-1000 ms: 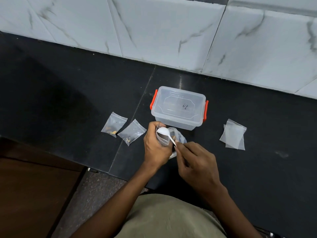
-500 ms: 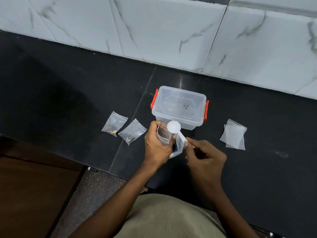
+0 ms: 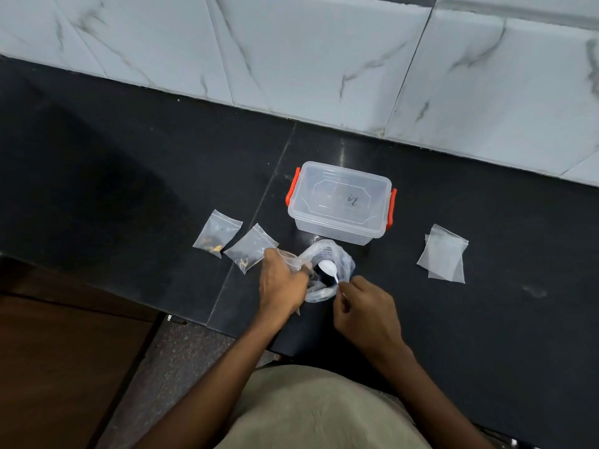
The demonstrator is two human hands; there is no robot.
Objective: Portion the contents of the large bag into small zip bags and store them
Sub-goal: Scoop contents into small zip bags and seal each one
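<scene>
The large crumpled clear plastic bag [image 3: 327, 273] sits on the black stone counter [image 3: 129, 176] just near of the lidded box, its mouth spread wide. Half a second ago the small white plastic spoon [image 3: 328, 267] was lifted above the small bag; now its bowl is down inside the large bag's mouth, with the right hand [image 3: 366, 306] pinching the handle's end. So one spoonful appears delivered and the next scoop is starting (whether the bowl carries anything cannot be told).

The left hand [image 3: 282, 283] grips a small clear zip bag [image 3: 288, 259] together with the large bag's left rim, having dropped lower and to the left.

Left of it lie two small filled zip bags [image 3: 233, 244], side by side, brownish bits showing inside. Just far of the large bag stands the clear rectangular plastic box with orange clips [image 3: 340, 202], lid on. Well to the right rests a stack of empty small zip bags [image 3: 444, 254]. Portioning looks partway done; nothing seems stored yet.
</scene>
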